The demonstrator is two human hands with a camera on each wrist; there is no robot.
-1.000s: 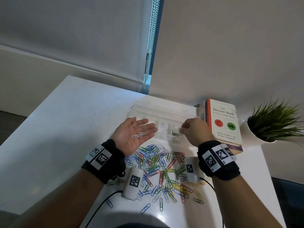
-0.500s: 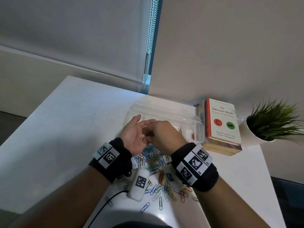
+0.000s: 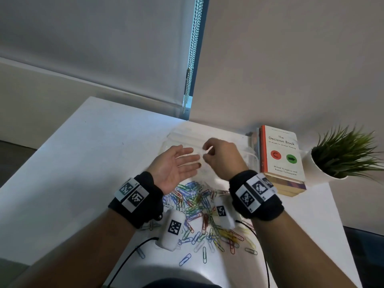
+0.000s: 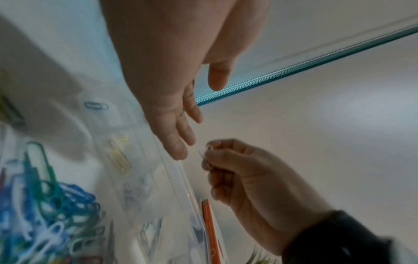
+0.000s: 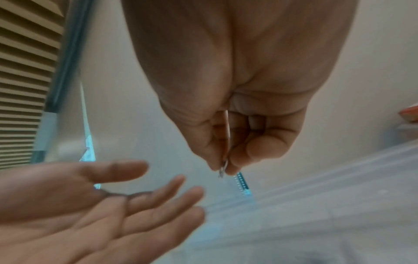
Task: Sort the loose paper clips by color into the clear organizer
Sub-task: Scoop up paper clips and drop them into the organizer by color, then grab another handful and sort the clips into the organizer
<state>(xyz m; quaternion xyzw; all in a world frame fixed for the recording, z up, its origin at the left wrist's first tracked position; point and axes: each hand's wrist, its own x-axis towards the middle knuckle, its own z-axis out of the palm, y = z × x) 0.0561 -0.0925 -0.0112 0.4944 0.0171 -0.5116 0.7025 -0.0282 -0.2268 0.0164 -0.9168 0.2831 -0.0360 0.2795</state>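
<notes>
**Pale clip pinched above the organizer, left palem spread beside it**

Head view. Right hand [image 3: 221, 157] raised over the clear organizer [image 3: 248, 156], thumb and forefinger closed on something too small and pale to make out from here. Left hand [image 3: 176, 167] palm-up just beside it, fingers straight and spread, nothing visible on the palm; probably serving as a tray for picked clips. Loose paper clips [image 3: 199, 213] heaped in mixed colours on the white table [image 3: 83, 163], nearer than the organizer and between the two wrists. Organizer contents mostly hidden behind the hands. Book stack [image 3: 281, 156] touching or just beside the organizer's right end, potted plant [image 3: 345, 154] further right.

Left wrist view. Left hand [image 4: 172, 107] flat and wide, fingertips close to the right hand [image 4: 239, 171] but apart from it. Silver-white clip [image 4: 207, 157] nipped between right thumb and forefinger, remaining fingers curled. Below, organizer [image 4: 181, 178] compartments visible through blur: yellow clips [image 4: 118, 157] in one, pale silvery clips [image 4: 135, 189] in the next, darker ones further along, colour unclear. Blue and green clips of the loose pile [image 4: 45, 205] outside the wall.

Right wrist view. Clip [image 5: 222, 167] end poking out below the narrow pinch of the right hand [image 5: 226, 139], held vertical, likely for a clean drop into a compartment. Left hand [image 5: 90, 205] open underneath and to the side. Organizer rim [image 5: 339, 178] blurred beneath; which compartment lies under the clip cannot be told.
</notes>
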